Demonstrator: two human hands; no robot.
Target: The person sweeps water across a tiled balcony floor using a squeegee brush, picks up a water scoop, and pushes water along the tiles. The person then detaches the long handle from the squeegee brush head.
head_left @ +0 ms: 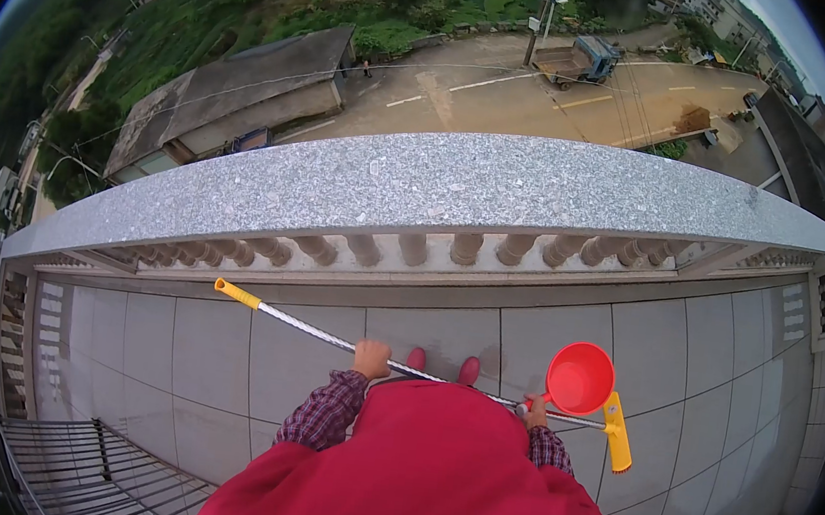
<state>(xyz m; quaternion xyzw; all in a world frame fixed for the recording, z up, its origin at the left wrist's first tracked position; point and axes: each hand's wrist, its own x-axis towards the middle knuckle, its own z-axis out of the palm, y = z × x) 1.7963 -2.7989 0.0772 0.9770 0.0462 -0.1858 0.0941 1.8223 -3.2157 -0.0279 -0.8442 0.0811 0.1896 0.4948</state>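
Note:
A long silver-and-white pole (312,328) lies slantwise across the front of my body. It has a yellow grip at its left end and a yellow cross head (619,435) at its right end; whether that head carries bristles or a rubber blade I cannot tell. Wrapped round the pole's left part is my left hand (372,359). My right hand (536,412) is closed at the handle of a red plastic dipper (581,379), right where the pole passes, and seems to grip both. The dipper's open bowl faces up, and I see nothing in it.
A speckled granite railing top (471,178) on stone balusters (464,249) runs ahead of me. Underfoot are grey floor tiles (308,387). A metal rack (104,466) stands at lower left. Far below, a truck (576,62) is on the road.

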